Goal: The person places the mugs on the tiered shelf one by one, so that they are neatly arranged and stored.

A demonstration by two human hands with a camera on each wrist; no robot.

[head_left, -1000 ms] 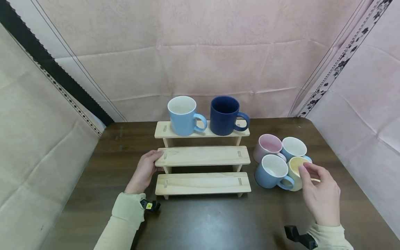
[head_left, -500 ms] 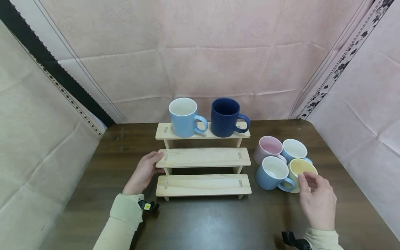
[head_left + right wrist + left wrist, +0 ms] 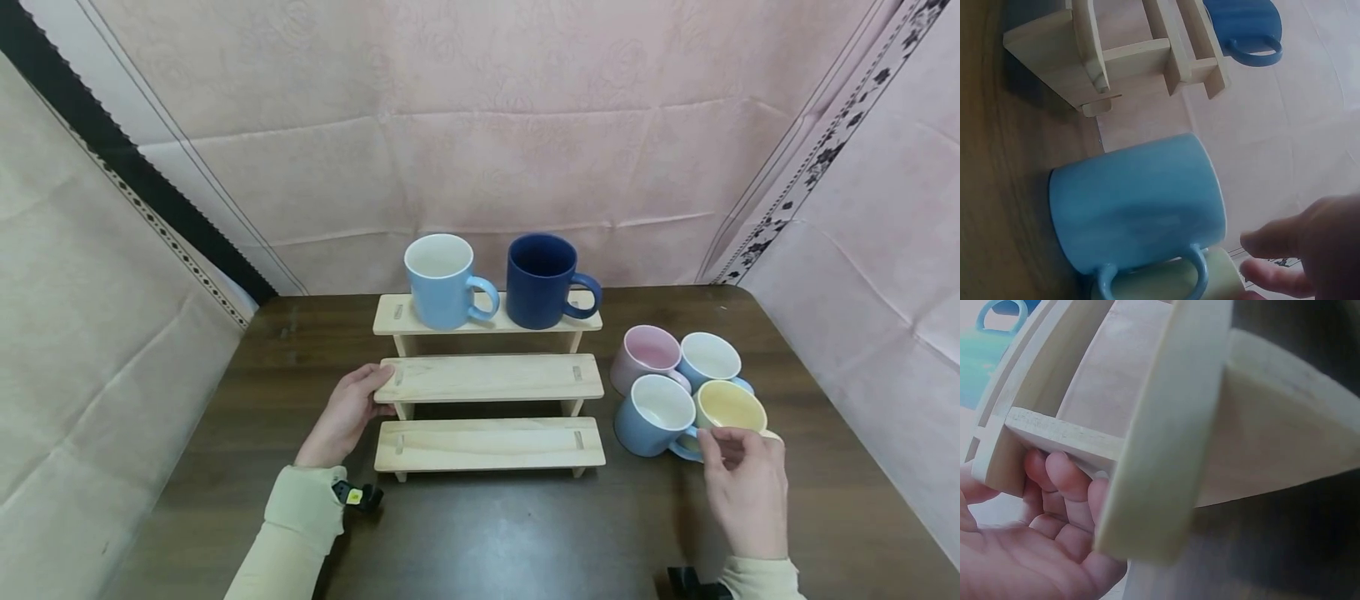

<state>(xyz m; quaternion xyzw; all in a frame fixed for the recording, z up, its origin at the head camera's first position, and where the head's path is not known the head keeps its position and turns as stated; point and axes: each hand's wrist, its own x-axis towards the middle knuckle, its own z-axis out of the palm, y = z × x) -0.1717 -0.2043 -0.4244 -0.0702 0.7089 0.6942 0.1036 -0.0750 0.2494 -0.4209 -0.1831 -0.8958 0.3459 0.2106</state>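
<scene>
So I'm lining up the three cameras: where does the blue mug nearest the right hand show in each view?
Head: blue mug stands right of the lowest step, beside the yellow mug, just left of the right hand.
Left wrist: not in it; the left hand grips the wooden rack's end.
Right wrist: fills the centre, handle downward.
Shared landmark: the wooden rack.
</scene>
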